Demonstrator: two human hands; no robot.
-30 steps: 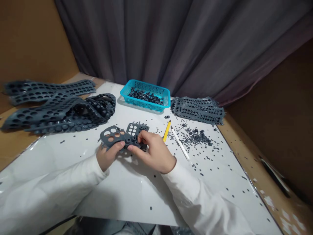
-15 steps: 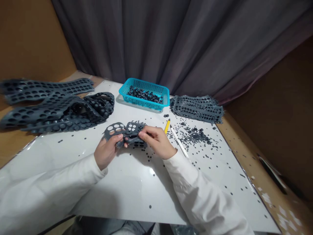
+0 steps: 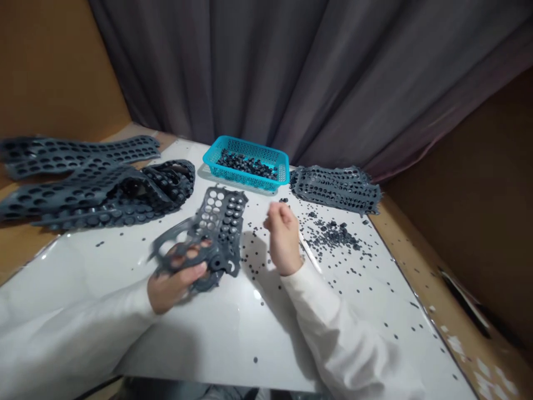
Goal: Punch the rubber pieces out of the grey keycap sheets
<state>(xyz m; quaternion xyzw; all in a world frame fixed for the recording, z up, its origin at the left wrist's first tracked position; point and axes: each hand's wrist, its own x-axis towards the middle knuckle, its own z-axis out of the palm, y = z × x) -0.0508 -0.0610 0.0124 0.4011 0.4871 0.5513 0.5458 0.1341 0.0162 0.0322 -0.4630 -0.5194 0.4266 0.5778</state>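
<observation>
Grey rubber, punched through with round holes, makes up the perforated sheet that the left hand holds by its near end; the fingers are clamped on that end, the thumb on top, so the rubber buckles there; the sheet lies left of the desk's middle, its long axis running from the hand away and slightly rightwards, the far short edge pointing at the blue basket and stopping just short of it; some holes show white desk through them, others are filled with dark plugs.

Right hand hovers just right of the sheet, apart from it, its fingers drawn narrow into a bunch; whether a piece sits between them cannot be told; a white pen lies partly under the wrist.

White desk has open room in front of both hands, down to its near edge; to the left a pile of spent sheets spills over the desk's edge onto brown board; at the far right a flat stack of sheets reaches the right edge; loose plugs are scattered between that stack and the right hand; the basket, filled with dark pieces, stands at the far edge before a grey curtain.
</observation>
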